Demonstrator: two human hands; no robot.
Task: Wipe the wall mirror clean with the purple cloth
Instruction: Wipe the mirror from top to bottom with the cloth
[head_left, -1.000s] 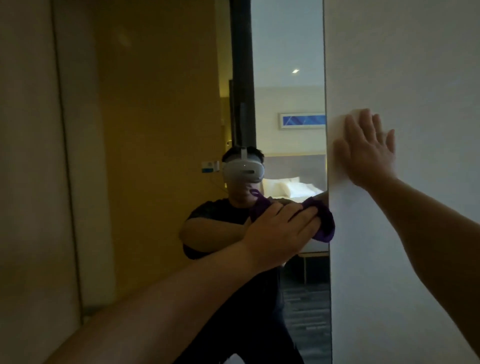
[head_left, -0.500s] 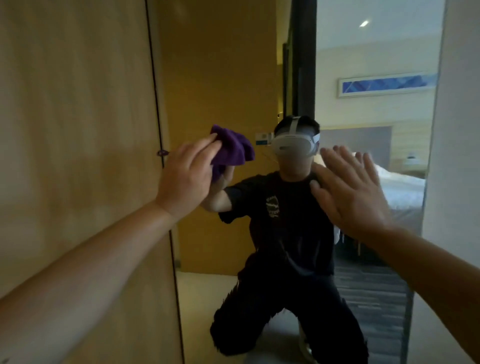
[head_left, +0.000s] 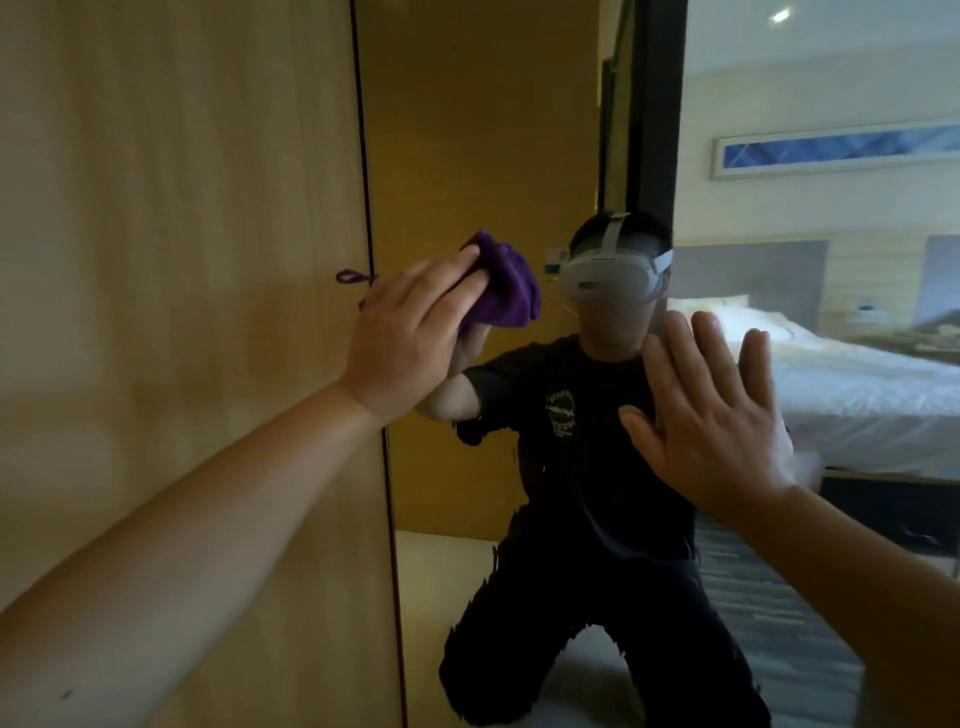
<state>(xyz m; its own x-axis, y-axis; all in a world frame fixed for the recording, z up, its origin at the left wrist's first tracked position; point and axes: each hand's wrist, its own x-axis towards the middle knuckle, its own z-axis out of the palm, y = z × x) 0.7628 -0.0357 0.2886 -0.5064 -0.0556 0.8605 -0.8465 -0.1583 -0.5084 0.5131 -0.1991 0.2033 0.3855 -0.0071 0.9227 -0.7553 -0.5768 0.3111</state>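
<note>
The wall mirror (head_left: 493, 145) fills the middle and right of the view and shows my reflection kneeling in front of it. My left hand (head_left: 410, 338) holds the bunched purple cloth (head_left: 506, 291) against the glass, just inside the mirror's left edge and at the height of my head. The cloth's small loop (head_left: 350, 276) sticks out over the wood panel. My right hand (head_left: 717, 415) lies flat on the glass with its fingers spread, lower and to the right of the cloth. It holds nothing.
A light wood wall panel (head_left: 182, 208) borders the mirror on the left along a dark vertical seam (head_left: 371, 260). Reflected in the glass are a bed with white linen (head_left: 831, 374), a framed picture (head_left: 831, 148) and a pale floor (head_left: 441, 561).
My left hand has carried the cloth from the mirror's right edge to its left edge. My right hand has left the white wall and now lies on the glass. The view has swung left.
</note>
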